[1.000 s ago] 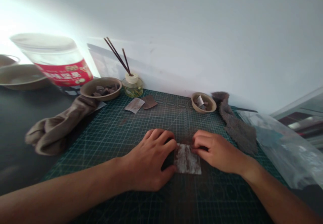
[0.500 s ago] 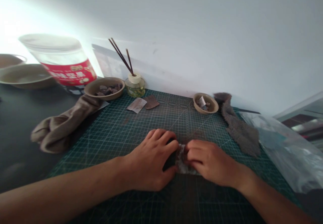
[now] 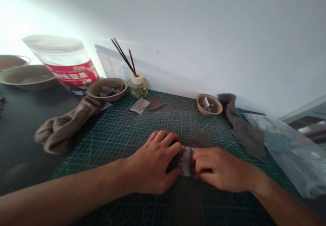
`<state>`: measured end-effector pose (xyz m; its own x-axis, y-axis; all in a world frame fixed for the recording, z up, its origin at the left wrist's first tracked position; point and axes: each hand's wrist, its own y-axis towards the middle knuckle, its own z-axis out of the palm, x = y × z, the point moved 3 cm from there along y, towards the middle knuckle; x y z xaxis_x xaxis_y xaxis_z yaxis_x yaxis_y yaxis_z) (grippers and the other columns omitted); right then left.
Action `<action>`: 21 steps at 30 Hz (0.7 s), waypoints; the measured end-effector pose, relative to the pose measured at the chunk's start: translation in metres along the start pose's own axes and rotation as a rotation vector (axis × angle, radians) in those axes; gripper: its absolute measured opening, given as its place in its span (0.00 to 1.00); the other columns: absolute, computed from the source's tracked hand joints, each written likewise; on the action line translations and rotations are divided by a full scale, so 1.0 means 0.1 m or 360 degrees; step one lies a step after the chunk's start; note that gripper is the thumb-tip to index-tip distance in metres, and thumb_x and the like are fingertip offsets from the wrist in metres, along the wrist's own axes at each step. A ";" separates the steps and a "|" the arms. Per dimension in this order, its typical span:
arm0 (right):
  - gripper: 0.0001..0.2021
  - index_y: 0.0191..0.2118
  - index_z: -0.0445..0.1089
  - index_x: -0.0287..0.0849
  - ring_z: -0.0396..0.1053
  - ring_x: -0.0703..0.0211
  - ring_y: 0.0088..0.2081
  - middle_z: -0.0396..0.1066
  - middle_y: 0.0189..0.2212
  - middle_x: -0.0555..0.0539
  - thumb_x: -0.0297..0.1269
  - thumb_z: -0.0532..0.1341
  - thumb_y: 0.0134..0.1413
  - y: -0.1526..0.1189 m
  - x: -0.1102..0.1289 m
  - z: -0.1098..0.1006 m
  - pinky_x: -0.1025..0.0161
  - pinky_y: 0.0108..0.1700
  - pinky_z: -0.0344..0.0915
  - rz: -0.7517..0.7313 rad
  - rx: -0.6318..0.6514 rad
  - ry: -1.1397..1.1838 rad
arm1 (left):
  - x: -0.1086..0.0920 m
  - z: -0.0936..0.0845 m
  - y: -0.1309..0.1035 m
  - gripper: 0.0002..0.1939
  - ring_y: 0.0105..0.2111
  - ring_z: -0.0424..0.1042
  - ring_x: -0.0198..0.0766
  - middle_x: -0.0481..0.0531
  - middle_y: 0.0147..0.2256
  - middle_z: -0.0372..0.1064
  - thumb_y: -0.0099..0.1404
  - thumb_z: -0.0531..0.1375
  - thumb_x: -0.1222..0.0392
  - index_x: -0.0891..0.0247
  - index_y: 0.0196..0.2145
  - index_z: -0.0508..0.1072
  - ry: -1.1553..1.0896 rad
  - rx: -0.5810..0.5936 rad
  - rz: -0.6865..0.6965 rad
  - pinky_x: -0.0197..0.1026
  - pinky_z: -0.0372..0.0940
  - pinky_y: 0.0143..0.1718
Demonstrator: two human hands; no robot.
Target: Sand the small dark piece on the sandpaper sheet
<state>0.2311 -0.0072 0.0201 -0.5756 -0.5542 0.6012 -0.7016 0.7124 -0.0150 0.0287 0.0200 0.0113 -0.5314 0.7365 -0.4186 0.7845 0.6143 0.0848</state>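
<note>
A small greyish-white strip (image 3: 186,161) lies on the green cutting mat (image 3: 119,137), between my two hands. My left hand (image 3: 158,163) rests on the mat with its fingers curved, thumb and fingertips pressing the strip's left edge. On the other side, my right hand (image 3: 216,168) has its fingers curled and closed on the strip's right end, hiding that end. Farther back on the mat lie a pale patch (image 3: 140,106) and a brown patch (image 3: 154,103), side by side.
Bowls of small pieces stand at back left (image 3: 108,89) and back right (image 3: 209,104), near a reed diffuser (image 3: 138,86). A brown cloth (image 3: 66,127) and a large jar (image 3: 73,70) are left; a grey fuzzy cloth (image 3: 246,134) and plastic bag (image 3: 290,154) are right.
My right hand has shifted slightly right along the strip, and more of the strip shows between my hands. My left hand stays nearly in place. The whole view has moved a little.
</note>
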 end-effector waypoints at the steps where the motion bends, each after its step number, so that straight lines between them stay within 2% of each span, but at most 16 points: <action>1: 0.08 0.33 0.71 0.44 0.71 0.62 0.38 0.73 0.35 0.52 0.24 0.63 0.61 0.00 -0.01 0.00 0.66 0.41 0.63 -0.0012 -0.0066 -0.0029 | 0.00 0.00 0.00 0.17 0.53 0.62 0.55 0.55 0.53 0.64 0.60 0.63 0.54 0.58 0.47 0.71 -0.0004 0.0005 0.0006 0.61 0.56 0.56; 3: 0.07 0.34 0.71 0.43 0.71 0.59 0.40 0.74 0.38 0.50 0.26 0.61 0.64 0.00 -0.04 -0.04 0.63 0.44 0.64 0.0066 -0.0299 -0.0128 | -0.01 0.00 -0.01 0.17 0.53 0.62 0.55 0.55 0.53 0.64 0.61 0.63 0.54 0.58 0.47 0.71 0.0000 0.0005 0.0005 0.61 0.56 0.56; 4: 0.08 0.34 0.71 0.43 0.71 0.59 0.41 0.74 0.38 0.49 0.26 0.61 0.64 -0.01 -0.06 -0.06 0.63 0.44 0.63 0.0115 -0.0353 -0.0158 | -0.01 -0.01 -0.01 0.17 0.53 0.62 0.55 0.55 0.53 0.64 0.61 0.63 0.53 0.58 0.48 0.71 0.0004 0.0003 -0.0002 0.62 0.56 0.56; 6: 0.09 0.32 0.70 0.43 0.70 0.62 0.38 0.73 0.36 0.51 0.25 0.61 0.63 -0.02 -0.07 -0.06 0.65 0.41 0.63 0.0136 -0.0237 -0.0119 | -0.02 -0.01 -0.01 0.18 0.53 0.62 0.55 0.55 0.53 0.64 0.61 0.63 0.53 0.57 0.49 0.71 0.0005 0.0003 -0.0015 0.62 0.56 0.56; 8: 0.09 0.31 0.69 0.43 0.70 0.64 0.36 0.72 0.34 0.53 0.25 0.62 0.62 -0.03 -0.04 -0.02 0.67 0.39 0.62 0.0037 -0.0012 -0.0015 | -0.02 -0.02 -0.01 0.19 0.53 0.62 0.55 0.55 0.52 0.64 0.61 0.64 0.53 0.57 0.49 0.71 -0.0003 0.0026 -0.0014 0.62 0.57 0.56; 10: 0.08 0.33 0.69 0.43 0.70 0.63 0.37 0.72 0.34 0.52 0.25 0.62 0.62 -0.04 -0.02 -0.02 0.66 0.40 0.62 0.0007 -0.0058 -0.0013 | -0.02 -0.02 0.00 0.18 0.52 0.62 0.55 0.56 0.52 0.65 0.60 0.64 0.53 0.58 0.48 0.71 -0.0001 0.0045 -0.0006 0.62 0.57 0.56; 13: 0.08 0.33 0.68 0.43 0.70 0.61 0.39 0.72 0.37 0.50 0.25 0.61 0.63 -0.05 -0.06 -0.06 0.64 0.43 0.62 0.0166 -0.0306 -0.0130 | -0.01 -0.02 0.00 0.18 0.52 0.62 0.55 0.56 0.52 0.64 0.60 0.64 0.54 0.58 0.47 0.71 0.0017 0.0016 -0.0014 0.62 0.57 0.56; 15: 0.09 0.31 0.67 0.43 0.70 0.62 0.38 0.71 0.37 0.51 0.25 0.61 0.63 -0.06 -0.07 -0.05 0.65 0.41 0.62 0.0189 -0.0212 -0.0094 | -0.01 -0.01 0.00 0.19 0.52 0.62 0.55 0.56 0.52 0.64 0.60 0.64 0.53 0.58 0.48 0.71 0.0020 -0.0012 -0.0018 0.62 0.57 0.56; 18: 0.08 0.32 0.68 0.44 0.70 0.63 0.37 0.71 0.34 0.53 0.27 0.63 0.62 -0.04 -0.02 0.02 0.66 0.40 0.62 0.0038 -0.0001 0.0040 | -0.01 0.01 -0.01 0.18 0.52 0.62 0.55 0.56 0.52 0.65 0.60 0.64 0.53 0.59 0.47 0.71 0.0021 -0.0021 0.0010 0.61 0.58 0.56; 19: 0.07 0.33 0.68 0.44 0.70 0.62 0.38 0.71 0.35 0.52 0.27 0.63 0.63 -0.03 -0.02 0.03 0.65 0.41 0.62 0.0027 -0.0039 0.0025 | -0.01 0.01 -0.01 0.17 0.52 0.62 0.55 0.56 0.52 0.65 0.60 0.64 0.54 0.59 0.46 0.71 0.0026 -0.0023 0.0017 0.61 0.58 0.56; 21: 0.06 0.34 0.69 0.43 0.70 0.60 0.39 0.72 0.37 0.50 0.27 0.62 0.64 -0.02 -0.03 0.00 0.63 0.42 0.62 0.0113 -0.0251 -0.0099 | -0.01 0.02 -0.01 0.17 0.52 0.62 0.56 0.56 0.51 0.65 0.59 0.64 0.54 0.59 0.46 0.71 0.0036 -0.0029 0.0017 0.61 0.58 0.55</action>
<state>0.2343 -0.0066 0.0182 -0.6495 -0.5223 0.5526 -0.5867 0.8065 0.0727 0.0286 0.0179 0.0102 -0.5302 0.7491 -0.3971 0.7843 0.6112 0.1059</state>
